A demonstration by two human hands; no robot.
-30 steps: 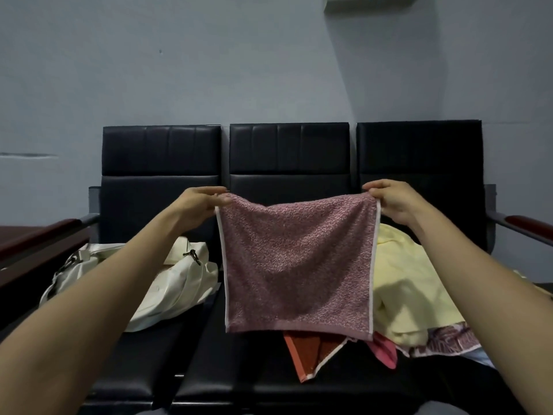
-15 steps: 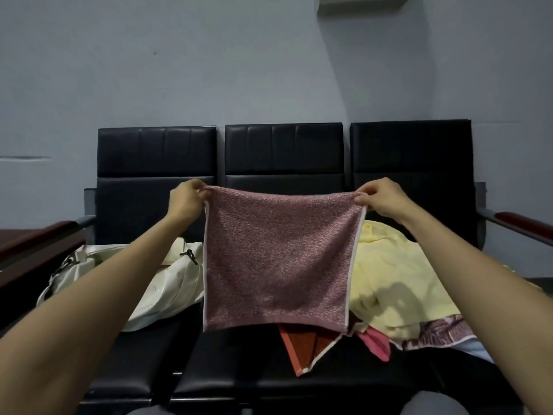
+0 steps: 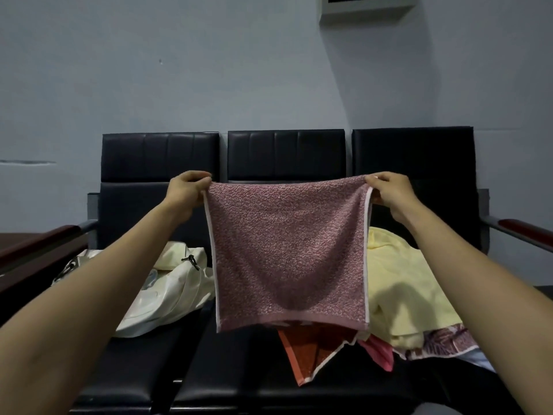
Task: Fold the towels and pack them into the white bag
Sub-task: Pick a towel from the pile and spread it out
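Left hand (image 3: 187, 190) and right hand (image 3: 389, 191) each pinch a top corner of the mauve towel (image 3: 288, 253) mid-frame; a slipped corner risks skewing the fold.

You're working in dim, flat, bluish indoor light. The pink towel (image 3: 288, 250) at centre is sharp; a soft shadow falls on the yellow towel (image 3: 410, 280) at lower right. Wide-angle distortion stretches your forearms (image 3: 89, 310) at the bottom corners.

left hand (image 3: 185, 191) and right hand (image 3: 392, 193) pinch pink towel (image 3: 288, 253) top corners, hanging above black bench (image 3: 239, 366), white bag (image 3: 167, 292) left
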